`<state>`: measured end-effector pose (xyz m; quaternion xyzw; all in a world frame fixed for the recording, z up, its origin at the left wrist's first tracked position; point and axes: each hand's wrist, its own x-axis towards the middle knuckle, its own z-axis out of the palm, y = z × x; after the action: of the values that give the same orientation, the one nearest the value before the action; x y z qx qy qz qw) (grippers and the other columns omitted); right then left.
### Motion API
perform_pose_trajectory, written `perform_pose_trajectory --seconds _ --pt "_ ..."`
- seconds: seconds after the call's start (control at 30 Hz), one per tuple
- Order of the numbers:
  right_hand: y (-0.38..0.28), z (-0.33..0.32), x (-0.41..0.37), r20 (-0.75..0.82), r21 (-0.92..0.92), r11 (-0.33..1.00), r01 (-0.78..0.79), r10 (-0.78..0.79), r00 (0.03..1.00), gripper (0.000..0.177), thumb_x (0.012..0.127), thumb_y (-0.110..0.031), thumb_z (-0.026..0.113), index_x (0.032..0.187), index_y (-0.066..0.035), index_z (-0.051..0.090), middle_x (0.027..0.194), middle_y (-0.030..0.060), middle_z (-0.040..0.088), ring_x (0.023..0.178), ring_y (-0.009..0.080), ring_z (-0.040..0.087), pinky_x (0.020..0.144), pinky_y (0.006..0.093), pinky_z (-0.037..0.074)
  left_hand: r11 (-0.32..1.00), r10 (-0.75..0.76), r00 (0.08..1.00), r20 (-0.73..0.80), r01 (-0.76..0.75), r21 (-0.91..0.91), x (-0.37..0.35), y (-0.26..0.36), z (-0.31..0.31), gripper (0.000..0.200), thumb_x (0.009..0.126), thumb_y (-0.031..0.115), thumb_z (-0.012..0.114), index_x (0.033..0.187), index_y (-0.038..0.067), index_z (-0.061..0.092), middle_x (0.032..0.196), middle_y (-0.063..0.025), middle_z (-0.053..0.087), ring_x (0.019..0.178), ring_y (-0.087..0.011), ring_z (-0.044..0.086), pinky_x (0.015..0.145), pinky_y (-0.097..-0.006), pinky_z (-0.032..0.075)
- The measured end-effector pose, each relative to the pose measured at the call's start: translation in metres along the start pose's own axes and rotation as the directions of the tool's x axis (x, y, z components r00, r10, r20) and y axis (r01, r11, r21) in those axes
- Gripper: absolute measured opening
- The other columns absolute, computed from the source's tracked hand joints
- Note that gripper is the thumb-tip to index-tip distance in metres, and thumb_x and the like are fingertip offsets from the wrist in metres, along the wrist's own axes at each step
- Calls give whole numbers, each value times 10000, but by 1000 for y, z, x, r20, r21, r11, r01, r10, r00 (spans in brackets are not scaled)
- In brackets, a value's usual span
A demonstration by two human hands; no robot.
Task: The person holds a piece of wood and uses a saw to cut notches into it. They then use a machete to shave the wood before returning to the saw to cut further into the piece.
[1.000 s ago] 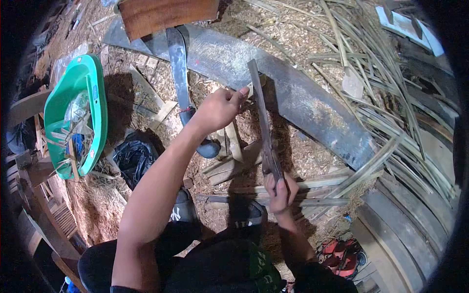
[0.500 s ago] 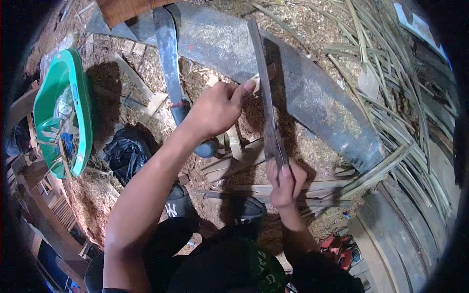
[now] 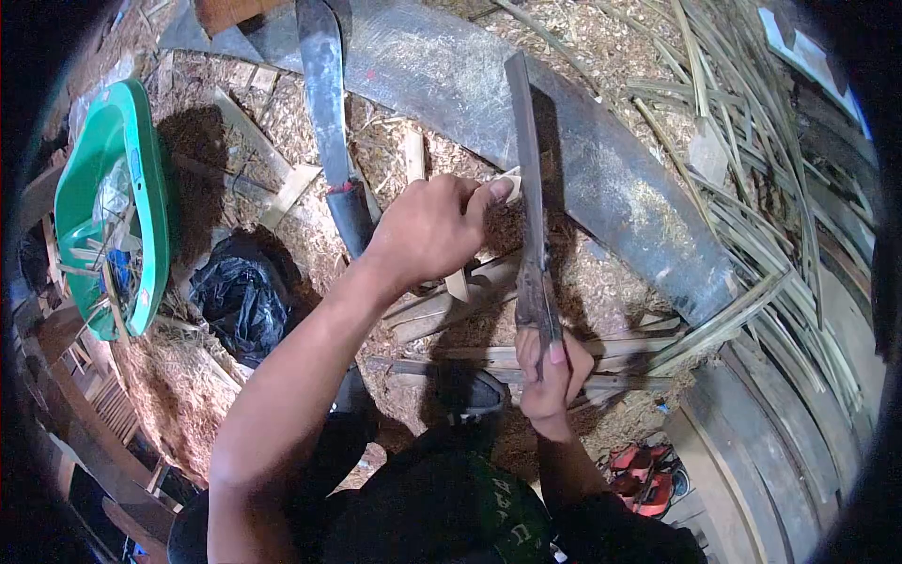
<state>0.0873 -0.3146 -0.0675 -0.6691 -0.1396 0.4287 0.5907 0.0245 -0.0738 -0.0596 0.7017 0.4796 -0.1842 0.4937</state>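
Note:
My right hand [image 3: 552,371], at the lower centre, is wrapped round the handle of a long machete [image 3: 529,160]. Its blade points away from me and shows nearly edge-on. My left hand [image 3: 437,226] is closed, thumb uppermost, pinching a small pale wood piece [image 3: 512,185]. The rest of that piece is hidden by the fingers and the blade. The machete crosses right beside the left thumb tip. A second machete [image 3: 324,103] with a dark handle lies left of my left hand, its tip over a broad curved metal plate [image 3: 427,80].
A green plastic tub [image 3: 150,216] with scraps stands at the left, beside a black plastic bag [image 3: 240,301]. Long thin strips [image 3: 752,188] are heaped at the right. Boards [image 3: 770,432] lie lower right, near red sandals [image 3: 644,479]. Wood shavings cover the ground.
The machete in my right hand has shifted right, its tip lower in view. My left hand has moved a little right and down, still pinching the small wood piece.

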Motion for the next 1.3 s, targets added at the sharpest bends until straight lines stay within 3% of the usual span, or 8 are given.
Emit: perform_pose_trajectory --seconds 0.23,0.3,0.33,0.63,0.9,0.93,1.03,1.3 --pt "31 -10 -26 43 82 992 101 -105 994 500 1049 -381 508 697 -31 446 604 16 423 509 113 359 512 296 260 999 -24 1000 -19 23 -32 0 0 2 531 1054 448 483 1031 -14 744 875 -340 681 947 -495 675 902 -543 513" --pt "49 -19 -46 -162 -238 970 38 -78 984 510 1049 -394 506 695 -30 463 592 20 425 504 125 374 503 297 262 998 20 998 -59 -24 -55 1 -8 9 587 1061 489 468 990 -41 709 824 -313 667 871 -467 673 856 -527 503" --pt "33 -23 -30 86 16 996 92 -93 992 499 1046 -379 492 691 -29 471 596 23 435 512 130 385 513 299 275 994 68 994 -90 -75 -82 1 -10 14 649 1068 530 453 949 -68 675 772 -286 654 796 -439 672 810 -511 493" --pt "34 -12 -38 -97 -48 996 71 -76 992 444 1029 -349 513 721 -38 445 655 35 454 560 123 405 547 268 297 999 19 999 -27 -18 39 -6 -12 33 619 1055 539 470 996 -25 719 847 -314 674 932 -454 692 861 -509 499" --pt "14 -6 15 -20 9 987 162 -162 987 441 994 -356 524 746 8 542 668 45 536 597 120 492 553 291 371 971 6 983 -186 -50 -234 0 5 5 687 1066 547 463 871 -73 684 681 -160 638 635 -249 610 693 -441 511" --pt "9 -5 17 -5 52 990 134 -134 991 458 991 -381 539 740 2 535 671 57 533 598 125 490 556 291 365 968 -15 983 -184 -31 -247 9 6 1 682 1063 530 412 1003 -74 724 861 -309 707 928 -453 709 920 -502 511" --pt "16 -12 16 1 80 988 129 -129 992 466 986 -396 546 735 -4 528 673 58 529 595 128 485 557 293 363 999 -34 994 -99 31 -31 13 11 -10 722 1058 544 408 1012 -110 710 898 -337 703 964 -462 702 951 -493 500" --pt "21 -19 12 28 43 991 127 -128 991 465 1013 -363 539 696 -39 435 619 22 396 529 106 353 529 283 276 992 -73 988 -139 58 -111 20 5 0 746 1051 568 423 911 -102 722 909 -354 693 990 -460 700 956 -490 500"
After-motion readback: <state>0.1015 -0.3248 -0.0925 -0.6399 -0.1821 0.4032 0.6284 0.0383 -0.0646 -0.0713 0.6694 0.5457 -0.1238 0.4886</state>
